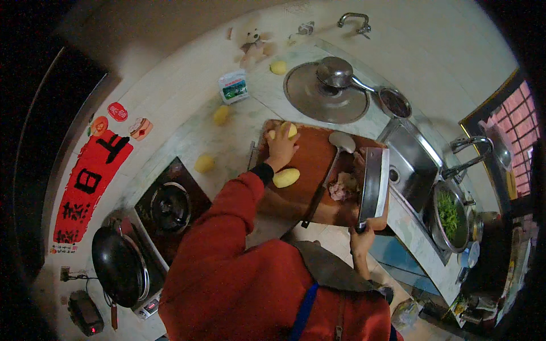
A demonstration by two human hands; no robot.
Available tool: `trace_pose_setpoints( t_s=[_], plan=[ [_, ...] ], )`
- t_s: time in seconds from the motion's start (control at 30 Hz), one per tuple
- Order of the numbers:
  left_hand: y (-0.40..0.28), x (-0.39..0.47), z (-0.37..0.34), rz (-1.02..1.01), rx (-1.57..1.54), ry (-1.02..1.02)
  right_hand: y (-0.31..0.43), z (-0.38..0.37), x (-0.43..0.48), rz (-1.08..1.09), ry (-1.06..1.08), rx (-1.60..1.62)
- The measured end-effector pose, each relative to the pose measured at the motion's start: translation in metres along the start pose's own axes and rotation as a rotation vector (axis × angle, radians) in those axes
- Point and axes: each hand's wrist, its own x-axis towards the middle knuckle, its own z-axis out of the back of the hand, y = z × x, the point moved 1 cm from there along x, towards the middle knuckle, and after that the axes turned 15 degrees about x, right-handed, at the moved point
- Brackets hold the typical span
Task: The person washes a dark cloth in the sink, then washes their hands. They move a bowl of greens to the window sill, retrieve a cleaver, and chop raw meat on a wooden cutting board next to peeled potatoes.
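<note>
My left hand (282, 147) is over the far left corner of a wooden cutting board (313, 149), its fingers around a peeled potato (290, 130). Another peeled potato (286, 177) lies on the board just below my wrist. At the board's right front corner, my right hand (361, 241) grips the handle of a cleaver (372, 183). The broad blade points away from me along the board's right side. Left of the blade sits a pile of raw meat (342, 186), partly in shadow. A metal wok spatula (342, 142) lies lengthwise across the board, its dark handle toward me.
Several yellow potatoes (204, 163) rest on the counter at left and back. Behind the board are a pot lid (326, 106) and a ladle (335, 71). A steel sink (411, 160) and a bowl of greens (448, 217) stand right; a stove (170, 209) and wok (115, 266) left.
</note>
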Motion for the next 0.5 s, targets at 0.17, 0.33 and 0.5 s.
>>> trace_pose_setpoints(
  t_s=[0.17, 0.33, 0.5],
  plan=[
    [-0.010, -0.007, 0.030, -0.054, -0.161, -0.208, -0.005, -0.003, 0.000, -0.028, -0.070, -0.050],
    [-0.050, -0.072, 0.050, -0.199, -0.142, -0.043, -0.010, 0.001, 0.000, -0.045, -0.050, -0.050],
    [-0.025, -0.080, 0.018, -0.243, 0.178, -0.101, -0.008, 0.011, 0.001, 0.002, -0.051, -0.027]
  ],
)
